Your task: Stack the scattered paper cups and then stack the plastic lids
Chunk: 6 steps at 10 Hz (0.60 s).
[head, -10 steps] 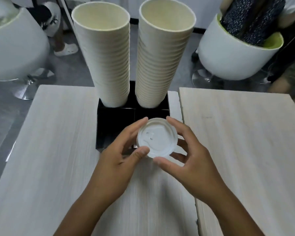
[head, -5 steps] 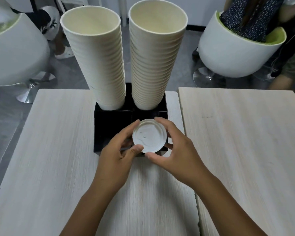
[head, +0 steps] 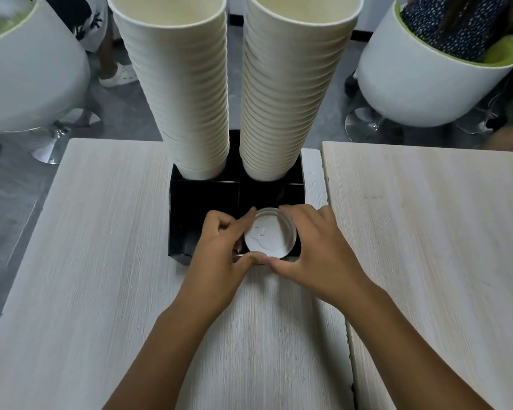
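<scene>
Lid (head: 269, 236): white, round, embossed top, pinched by left hand (head: 219, 261) and right hand (head: 317, 250).

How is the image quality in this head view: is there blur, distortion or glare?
Head view: wide-angle distortion makes the two cup stacks splay outward; the table grain near the edges looks smeared; both hands and the white lid are fairly sharp; lighting is soft, without strong glare; the black holder interior is too dark to read.
</scene>
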{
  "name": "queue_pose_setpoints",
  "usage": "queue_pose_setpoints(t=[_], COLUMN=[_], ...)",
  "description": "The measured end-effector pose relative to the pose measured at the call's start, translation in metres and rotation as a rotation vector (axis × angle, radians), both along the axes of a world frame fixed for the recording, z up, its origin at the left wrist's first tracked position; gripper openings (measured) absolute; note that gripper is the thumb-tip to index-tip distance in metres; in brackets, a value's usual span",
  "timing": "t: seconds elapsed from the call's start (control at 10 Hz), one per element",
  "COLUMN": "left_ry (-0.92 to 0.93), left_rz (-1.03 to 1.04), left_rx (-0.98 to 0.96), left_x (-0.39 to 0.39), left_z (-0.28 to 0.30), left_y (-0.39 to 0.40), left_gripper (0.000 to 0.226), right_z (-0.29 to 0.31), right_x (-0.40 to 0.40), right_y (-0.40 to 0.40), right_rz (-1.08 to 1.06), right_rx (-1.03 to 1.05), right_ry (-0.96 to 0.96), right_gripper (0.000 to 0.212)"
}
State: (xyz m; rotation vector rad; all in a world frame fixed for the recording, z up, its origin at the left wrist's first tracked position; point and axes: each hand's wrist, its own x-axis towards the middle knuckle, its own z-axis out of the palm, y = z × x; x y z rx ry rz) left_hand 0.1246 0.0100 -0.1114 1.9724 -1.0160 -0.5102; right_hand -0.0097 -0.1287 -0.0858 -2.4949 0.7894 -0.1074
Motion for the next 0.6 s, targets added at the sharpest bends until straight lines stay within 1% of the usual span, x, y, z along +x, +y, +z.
queue_pose_setpoints(t=[0.1,0.3,0.4,0.5,0.6], left_ry=[-0.079,-0.209,-0.213,-0.201,-0.182], left_rz=[-0.012,-0.005,-0.002,-0.007,0.002], left_rx=[0.077,0.157,0.158,0.128,0.101], left_x=[0.005,0.01,0.013,0.012,0.012], left_z=[-0.002,0.004,0.009,0.021,0.033], left_y=[-0.003,-0.006,-0.006,0.001,0.008], left_gripper=[0.084,0.076,0.08,0.087,0.082], right_z=[-0.001,0.0,0.009,0.02,0.031], right_x=[0.002,0.009,0.009,0.005,-0.001], right_y=[-0.004,-0.006,-0.009,-0.002,0.005], right_rz=[0.019,0.044,0.052,0.051,0.024], right_rx=[-0.08,-0.132,-0.089,-0.052,-0.016], right_ry=[0.022,0.084,0.129,0.079,0.011], right_gripper=[0.087,0.094,0.099,0.098,0.091])
